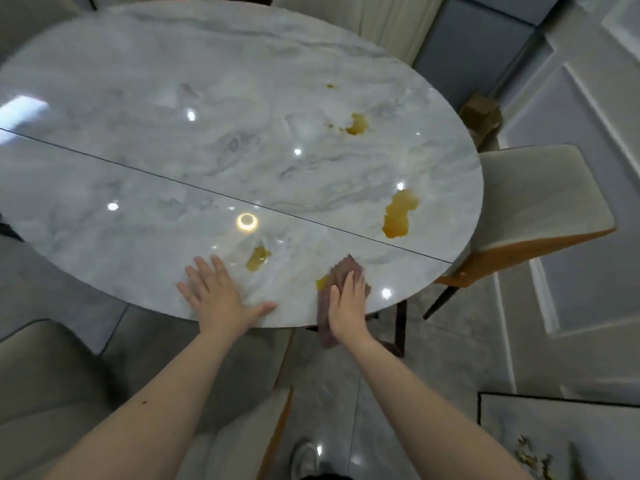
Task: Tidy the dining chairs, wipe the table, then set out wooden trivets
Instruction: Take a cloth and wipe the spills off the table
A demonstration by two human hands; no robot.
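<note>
A glossy oval marble table (138, 109) fills the view, with a thin seam running across it. Several yellow-brown spills lie on its right half: a large one (398, 213), one further back (357, 124) and a small one (257, 258) near the front. My right hand (347, 299) presses flat on a brownish cloth (343, 271) at the near edge, over another yellow spot (322, 282). The cloth's tail hangs off the table edge. My left hand (216, 294) rests flat on the tabletop with fingers spread, just left of the small spill.
A cream chair with an orange back (540, 209) stands at the table's right end. Another cream chair (45, 382) sits at my near left, and one (381, 22) at the far side. Grey tiled floor and white panelled wall lie to the right.
</note>
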